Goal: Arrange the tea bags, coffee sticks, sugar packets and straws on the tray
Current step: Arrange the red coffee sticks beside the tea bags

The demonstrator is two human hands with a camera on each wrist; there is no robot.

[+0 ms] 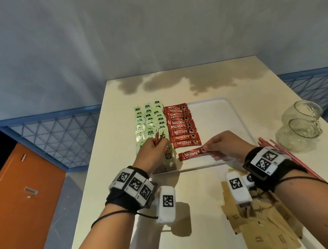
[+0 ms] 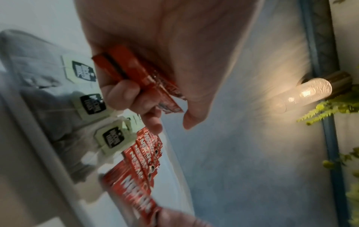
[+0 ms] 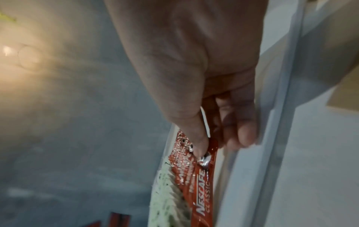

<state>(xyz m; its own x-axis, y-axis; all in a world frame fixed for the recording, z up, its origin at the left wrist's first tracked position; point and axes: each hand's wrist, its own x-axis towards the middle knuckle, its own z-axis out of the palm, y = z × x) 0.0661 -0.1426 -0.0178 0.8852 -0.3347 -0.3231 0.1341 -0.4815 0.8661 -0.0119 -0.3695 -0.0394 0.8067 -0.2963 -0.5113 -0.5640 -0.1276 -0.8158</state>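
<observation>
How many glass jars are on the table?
2. Both clear glass jars sit right of the white tray: the far jar behind, the near jar in front, touching or overlapping.

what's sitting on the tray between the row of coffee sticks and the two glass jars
Nothing: in the head view the tray is bare from the row of coffee sticks to its right rim, and only bare table separates the rim from the glass jars.

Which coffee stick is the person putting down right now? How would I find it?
Look at the white tray on the table and find the column of red Nescafe coffee sticks beside the green tea bags. Just nearer than that column lies one coffee stick, pinched at its end by the right hand. It alone lies apart and slanted.
</observation>
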